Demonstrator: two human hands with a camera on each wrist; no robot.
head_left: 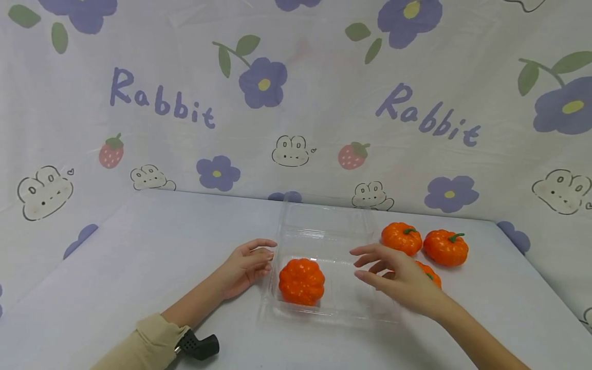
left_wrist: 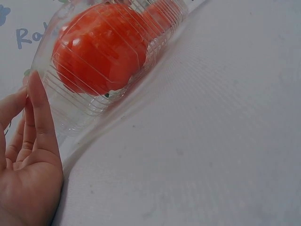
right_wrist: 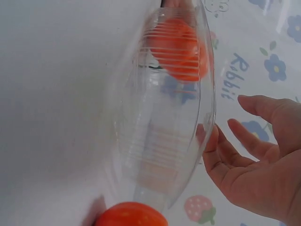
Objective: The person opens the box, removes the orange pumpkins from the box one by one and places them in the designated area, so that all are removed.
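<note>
A clear plastic box (head_left: 342, 288) with its lid (head_left: 326, 221) raised behind it stands on the white table. Inside, at the box's left, lies an orange toy pumpkin (head_left: 301, 281) with its ribbed side up; its green stem tip shows low through the wall in the left wrist view. My left hand (head_left: 247, 268) rests beside the box's left edge, fingertips right at the rim, palm in view in the left wrist view. Over the box's right side hovers my right hand (head_left: 400, 277), fingers loosely bent and apart, holding nothing. It partly hides a pumpkin (head_left: 430, 275) behind it.
Two more orange pumpkins with green stems, one nearer the box (head_left: 401, 238) and one farther right (head_left: 446, 248), sit right of the lid. A patterned cloth (head_left: 319, 113) hangs behind the table. A black device (head_left: 199, 345) is at the left sleeve.
</note>
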